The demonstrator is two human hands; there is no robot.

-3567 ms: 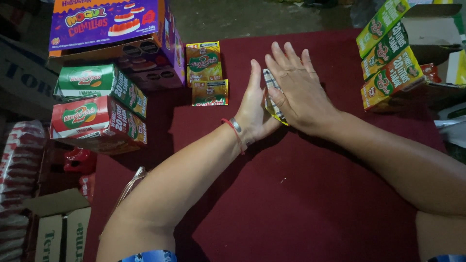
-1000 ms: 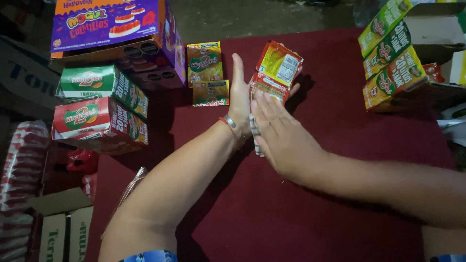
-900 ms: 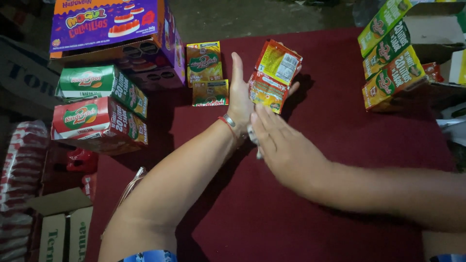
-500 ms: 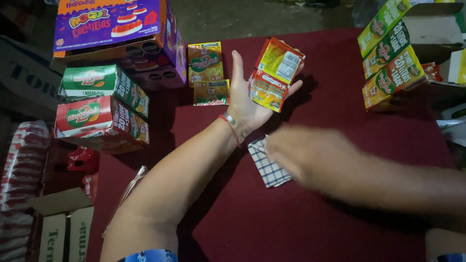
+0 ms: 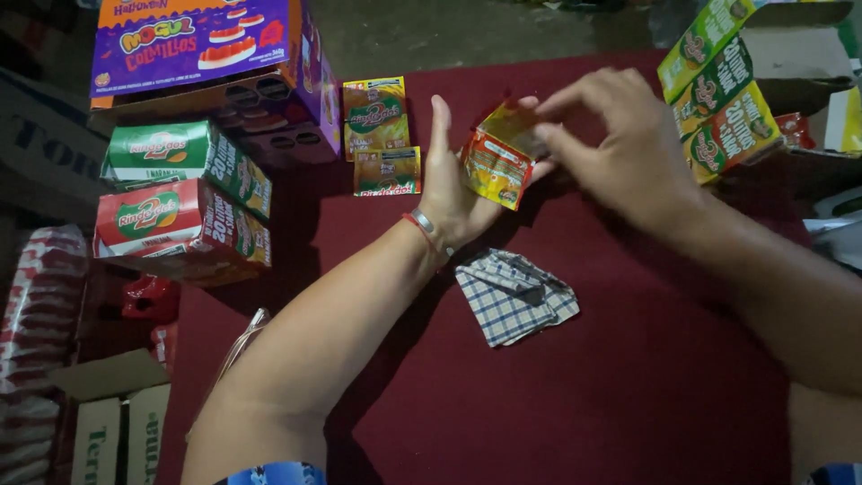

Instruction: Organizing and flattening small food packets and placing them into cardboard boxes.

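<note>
Left hand [image 5: 449, 184] stands on edge on the dark red cloth [image 5: 628, 386], palm facing right, fingers straight up and together, thumb out, a red band at the wrist. It props an orange and yellow packet [image 5: 496, 160] against the palm, not clenched around it. Right hand [image 5: 620, 144] comes in from the right, forearm stretched across the cloth, wrist bent, fingertips pinching the packet's top edge. So packet sits between both hands, lifted off the cloth, tilted.

Just below the left wrist, 1 small stack of checked flat packets [image 5: 514, 295] lies on the cloth, untouched by either hand.

Left of the left hand, 2 yellow and green sachets [image 5: 379, 126] lie flat on the cloth, one above the other. Further left, 1 purple carton [image 5: 206, 54], 1 green box [image 5: 184, 162], 1 red box [image 5: 175, 224], stacked roughly top to bottom. Top right, 3 green and yellow boxes [image 5: 718, 90] leaning in a row. Count of packets inside the checked stack: cannot tell
</note>
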